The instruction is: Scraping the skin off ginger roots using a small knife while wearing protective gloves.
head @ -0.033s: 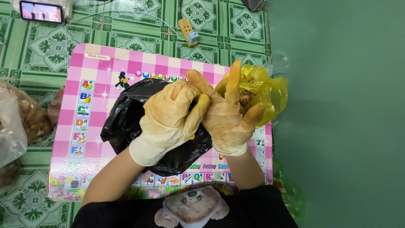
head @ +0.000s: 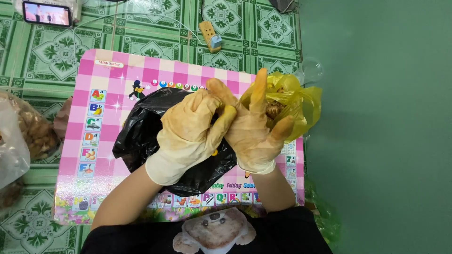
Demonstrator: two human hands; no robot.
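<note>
Gloved hands meet over the black bag.

I see my left hand [head: 190,129] curled shut against my right hand [head: 252,129], though what it pinches is hidden. My right spreads open, fingers up, touching the yellow bag [head: 294,101] of brown lumps. The black bag [head: 141,136] lies beneath on the pink board [head: 94,84].
</note>
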